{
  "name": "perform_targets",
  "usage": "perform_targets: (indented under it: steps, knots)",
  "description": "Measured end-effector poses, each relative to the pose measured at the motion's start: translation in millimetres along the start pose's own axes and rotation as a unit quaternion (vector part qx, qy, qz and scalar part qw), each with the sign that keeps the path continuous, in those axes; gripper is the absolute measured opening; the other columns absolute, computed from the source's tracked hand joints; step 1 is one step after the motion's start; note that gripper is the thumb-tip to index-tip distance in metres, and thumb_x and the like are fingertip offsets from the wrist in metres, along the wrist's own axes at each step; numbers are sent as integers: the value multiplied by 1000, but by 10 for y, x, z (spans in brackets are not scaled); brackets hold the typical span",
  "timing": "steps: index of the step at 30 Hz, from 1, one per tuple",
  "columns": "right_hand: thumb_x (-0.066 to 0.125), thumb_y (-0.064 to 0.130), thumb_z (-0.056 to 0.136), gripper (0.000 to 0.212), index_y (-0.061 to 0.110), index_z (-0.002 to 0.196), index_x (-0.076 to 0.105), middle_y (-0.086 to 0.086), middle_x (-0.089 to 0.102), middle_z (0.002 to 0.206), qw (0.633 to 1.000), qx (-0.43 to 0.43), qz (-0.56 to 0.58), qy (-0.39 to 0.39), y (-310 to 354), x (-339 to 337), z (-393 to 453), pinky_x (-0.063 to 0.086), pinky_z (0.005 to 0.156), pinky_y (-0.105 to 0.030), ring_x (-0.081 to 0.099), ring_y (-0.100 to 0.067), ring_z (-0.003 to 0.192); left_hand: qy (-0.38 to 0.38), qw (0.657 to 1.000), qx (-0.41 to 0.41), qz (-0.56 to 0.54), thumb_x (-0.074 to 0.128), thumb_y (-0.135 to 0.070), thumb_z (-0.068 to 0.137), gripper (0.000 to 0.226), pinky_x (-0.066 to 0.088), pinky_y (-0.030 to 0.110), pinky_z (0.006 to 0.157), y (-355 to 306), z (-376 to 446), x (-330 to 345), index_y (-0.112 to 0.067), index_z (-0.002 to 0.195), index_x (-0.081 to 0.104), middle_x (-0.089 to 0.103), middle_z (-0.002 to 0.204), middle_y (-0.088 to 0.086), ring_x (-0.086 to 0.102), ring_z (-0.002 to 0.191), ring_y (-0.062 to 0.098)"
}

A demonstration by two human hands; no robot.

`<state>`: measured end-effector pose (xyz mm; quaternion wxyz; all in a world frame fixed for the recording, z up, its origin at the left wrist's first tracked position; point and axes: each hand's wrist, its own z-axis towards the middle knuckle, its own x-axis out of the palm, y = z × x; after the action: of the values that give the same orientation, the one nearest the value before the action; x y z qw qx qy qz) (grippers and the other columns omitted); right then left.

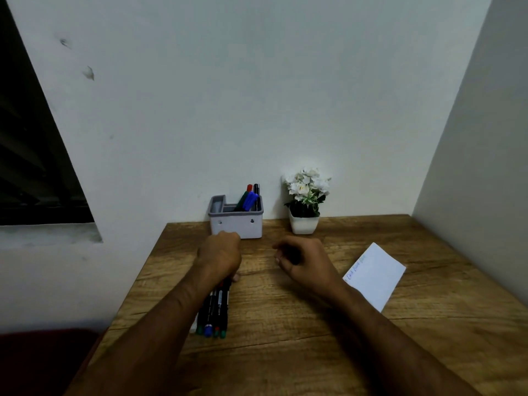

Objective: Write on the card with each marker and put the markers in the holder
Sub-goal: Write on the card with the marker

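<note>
My left hand (220, 254) is closed in a fist around a bundle of several markers (215, 312), whose coloured ends point back toward me over the table. Just beyond the fist stands the grey holder (237, 224) against the wall, with several markers (249, 197) standing in its right compartment. My right hand (305, 260) hovers at the table's middle, fingers curled loosely, with nothing visible in it. The white card (377, 277) lies to the right of that hand, with coloured writing along its left edge.
A small white pot of white flowers (305, 201) stands at the back, right of the holder. The wooden table (285, 324) is boxed in by a wall behind and another on the right. Its left edge drops off beside my left forearm.
</note>
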<state>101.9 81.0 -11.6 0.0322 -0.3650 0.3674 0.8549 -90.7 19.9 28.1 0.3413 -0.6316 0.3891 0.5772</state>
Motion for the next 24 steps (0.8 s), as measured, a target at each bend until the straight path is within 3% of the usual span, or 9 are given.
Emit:
perform_targets:
  steps: [4, 7, 9, 11, 14, 18, 21, 24]
  knots:
    - [74, 13, 94, 26, 22, 118, 75, 19, 71, 99, 1000, 9, -1, -7, -21, -57, -40, 53, 83, -9, 68, 5, 95, 2, 1000, -4, -31, 93, -34, 62, 59, 53, 31, 81, -59, -28, -8, -15, 108, 62, 65, 112, 4, 64, 104, 21]
    - [75, 12, 92, 25, 21, 115, 76, 23, 69, 94, 1000, 16, 8, -20, -40, -86, -65, 51, 80, -5, 68, 7, 92, 20, 991, 21, -130, 92, -34, 62, 45, 55, 33, 88, -129, 3, -53, -20, 99, 71, 71, 104, -2, 65, 97, 16]
    - [77, 12, 91, 24, 21, 113, 77, 18, 74, 93, 999, 31, 31, -26, -57, -102, -78, 53, 79, -8, 71, 3, 90, 22, 979, 41, -198, 89, -27, 68, 27, 56, 31, 86, -203, 1, -113, -21, 90, 75, 73, 97, -4, 66, 92, 13]
    - [78, 14, 90, 18, 18, 108, 78, 9, 77, 88, 996, 55, 65, -38, -52, -120, -86, 60, 75, -19, 74, -3, 81, 16, 960, 58, -275, 85, -19, 74, 15, 56, 25, 72, -282, 0, -184, -20, 86, 76, 73, 93, -4, 66, 85, 8]
    - [74, 23, 95, 14, 10, 96, 78, -5, 79, 79, 984, 109, 135, -30, 23, -170, -115, 65, 64, -37, 76, -18, 67, -6, 911, 81, -405, 80, -14, 80, 13, 42, 13, 58, -419, -29, -314, -15, 92, 77, 73, 94, -2, 62, 81, 1]
    - [71, 25, 98, 21, 8, 86, 76, -11, 79, 76, 977, 143, 158, -13, 37, -235, -169, 62, 60, -36, 75, -22, 61, -8, 808, 63, -586, 76, -2, 81, 14, 49, 11, 50, -681, -105, -398, -3, 95, 76, 74, 86, 7, 68, 77, 12]
    - [70, 19, 98, 14, 12, 87, 77, -8, 77, 71, 978, 153, 136, -37, -11, -315, -196, 59, 61, -33, 72, -11, 58, 45, 743, 36, -667, 75, -2, 84, 15, 60, 26, 56, -871, -141, -362, 4, 97, 73, 75, 87, 18, 73, 75, 22]
    - [70, 21, 99, 22, 22, 77, 74, 1, 71, 60, 980, 164, 100, -55, -48, -415, -224, 55, 55, -24, 67, -7, 51, 80, 703, -12, -706, 70, -7, 89, 16, 62, 33, 57, -1024, -140, -308, 8, 95, 70, 74, 83, 19, 72, 62, 20]
